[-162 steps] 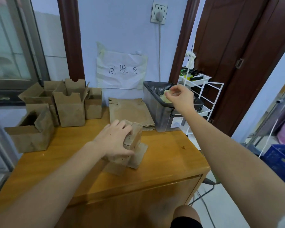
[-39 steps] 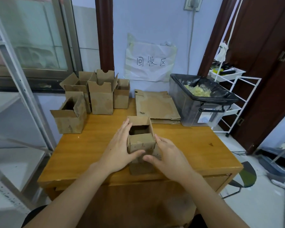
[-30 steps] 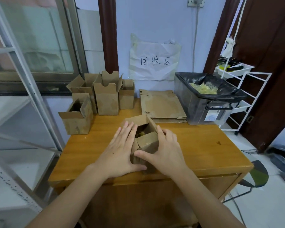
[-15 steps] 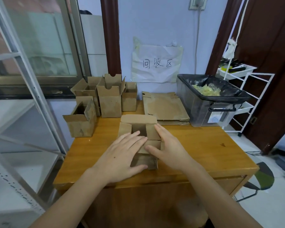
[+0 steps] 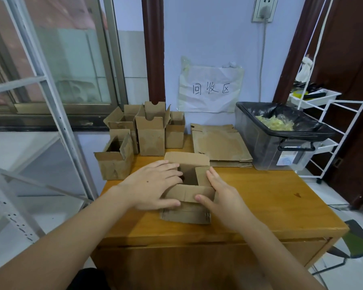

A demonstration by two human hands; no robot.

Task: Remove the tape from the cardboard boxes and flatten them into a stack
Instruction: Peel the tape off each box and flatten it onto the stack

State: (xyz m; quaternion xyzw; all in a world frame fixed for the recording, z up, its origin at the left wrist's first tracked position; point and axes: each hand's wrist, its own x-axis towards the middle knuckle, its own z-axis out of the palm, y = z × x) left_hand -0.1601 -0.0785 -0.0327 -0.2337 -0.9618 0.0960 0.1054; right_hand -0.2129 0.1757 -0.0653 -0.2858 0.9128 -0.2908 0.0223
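A small brown cardboard box (image 5: 189, 185) stands on the wooden table (image 5: 260, 197) with its top flaps spread open. My left hand (image 5: 153, 185) lies flat against its left side, fingers straight and reaching over the left flap. My right hand (image 5: 220, 193) presses its right side, thumb on the near flap. A stack of flattened boxes (image 5: 218, 143) lies at the back of the table. Several upright open boxes (image 5: 151, 130) stand at the back left, one more (image 5: 115, 160) nearer the left edge.
A grey bin with a black liner (image 5: 281, 135) holds crumpled tape at the back right. A white wire rack (image 5: 331, 122) stands beyond the table's right side. A metal shelf frame (image 5: 50, 114) rises on the left. A paper sign (image 5: 210, 88) hangs on the wall.
My right hand came back from the bin to the box. Both hands pushed on the box's sides, and its flaps have spread open. The view has shifted a little.
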